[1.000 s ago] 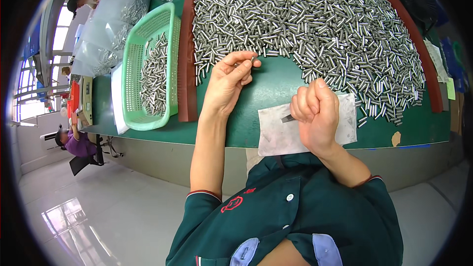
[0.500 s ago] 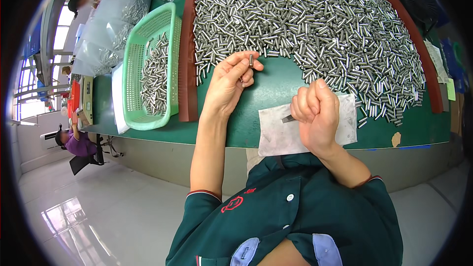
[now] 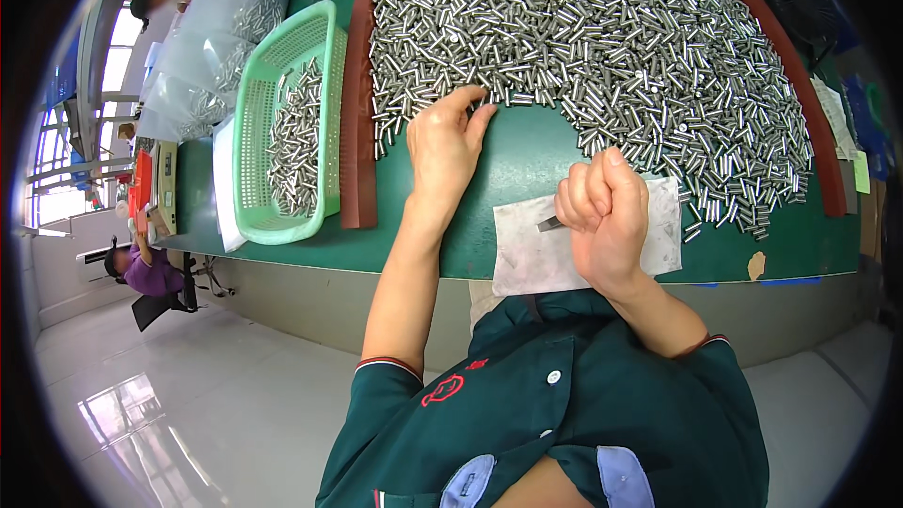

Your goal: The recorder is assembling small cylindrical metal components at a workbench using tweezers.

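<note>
At the near edge of a broad heap of short steel pins (image 3: 602, 38), my left hand (image 3: 442, 146) bends its thumb and forefinger toward each other. Whether a pin sits between those fingertips is hard to make out, and its other fingers are hidden beneath. My right hand (image 3: 607, 216) is closed in a fist above a smudged white cloth (image 3: 527, 259). From the fist's left side sticks out the end of a flat, dark grey metal tool (image 3: 549, 224); the rest of it is hidden in the hand.
Dark red rails (image 3: 358, 132) border the heap on the green table (image 3: 461, 249). Left of them stands a light green plastic basket (image 3: 282, 231) holding more pins. Beyond are clear bags of pins (image 3: 226, 28) and a scale (image 3: 164, 188). Another person (image 3: 150, 273) sits at far left.
My left hand has turned palm-down and reached to the heap's edge. The pin that showed between its fingers is now out of sight. My right hand has barely moved.
</note>
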A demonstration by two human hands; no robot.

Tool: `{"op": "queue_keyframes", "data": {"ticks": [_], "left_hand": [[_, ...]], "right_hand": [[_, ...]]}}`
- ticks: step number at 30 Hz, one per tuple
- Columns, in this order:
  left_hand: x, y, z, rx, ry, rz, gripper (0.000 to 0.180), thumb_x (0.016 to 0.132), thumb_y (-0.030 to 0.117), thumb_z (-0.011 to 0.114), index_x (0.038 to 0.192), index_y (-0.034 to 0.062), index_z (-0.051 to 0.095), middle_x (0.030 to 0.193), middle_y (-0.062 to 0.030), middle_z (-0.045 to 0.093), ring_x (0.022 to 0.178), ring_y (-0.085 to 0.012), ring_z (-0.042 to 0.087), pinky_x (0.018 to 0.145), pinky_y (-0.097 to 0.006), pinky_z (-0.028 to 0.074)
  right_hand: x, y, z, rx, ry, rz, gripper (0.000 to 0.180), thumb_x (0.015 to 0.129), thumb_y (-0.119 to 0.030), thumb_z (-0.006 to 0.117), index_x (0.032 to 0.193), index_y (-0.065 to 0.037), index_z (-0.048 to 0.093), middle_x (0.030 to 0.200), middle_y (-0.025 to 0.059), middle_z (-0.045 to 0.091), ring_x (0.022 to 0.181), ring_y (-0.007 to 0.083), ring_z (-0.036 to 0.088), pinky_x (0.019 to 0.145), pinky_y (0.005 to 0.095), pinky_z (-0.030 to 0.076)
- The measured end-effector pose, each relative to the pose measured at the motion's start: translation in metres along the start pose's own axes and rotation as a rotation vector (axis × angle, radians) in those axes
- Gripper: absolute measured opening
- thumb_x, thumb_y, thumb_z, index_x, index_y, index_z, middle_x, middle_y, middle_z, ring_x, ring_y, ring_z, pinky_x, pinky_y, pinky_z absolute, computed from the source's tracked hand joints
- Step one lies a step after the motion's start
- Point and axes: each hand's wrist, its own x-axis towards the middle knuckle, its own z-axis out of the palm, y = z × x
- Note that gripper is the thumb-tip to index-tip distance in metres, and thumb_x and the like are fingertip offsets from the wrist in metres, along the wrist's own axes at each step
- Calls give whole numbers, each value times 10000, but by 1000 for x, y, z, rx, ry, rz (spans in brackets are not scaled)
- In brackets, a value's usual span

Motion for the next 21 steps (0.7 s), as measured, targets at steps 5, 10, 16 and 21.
{"op": "queue_keyframes", "data": {"ticks": [5,10,16,21], "left_hand": [[-6,1,-7,-49,-67,24,113,675,64,652,776,37,608,469,-66,451,405,-184,458,422,-301,359],[-6,4,-11,-20,-96,-57,92,685,69,647,753,27,601,457,-58,445,392,-171,442,420,-301,354],[-7,3,-15,-57,-118,-92,96,695,77,643,753,17,597,457,-55,445,395,-166,438,426,-299,353],[-7,4,-15,-80,-130,-100,102,699,74,638,759,6,592,471,-62,458,409,-164,447,435,-298,356]], "right_hand": [[-1,0,-1,7,1,4,388,913,-232,275,543,-115,280,436,-16,258,386,71,167,389,232,174],[0,0,-2,-10,-12,-1,390,915,-237,276,544,-116,281,439,-15,259,386,71,168,389,233,173],[-1,-1,2,74,34,16,414,912,-202,318,513,-97,278,448,-11,284,411,57,186,386,224,171],[1,0,0,25,10,9,400,913,-220,297,530,-107,278,445,-13,271,399,64,176,387,228,171]]}}
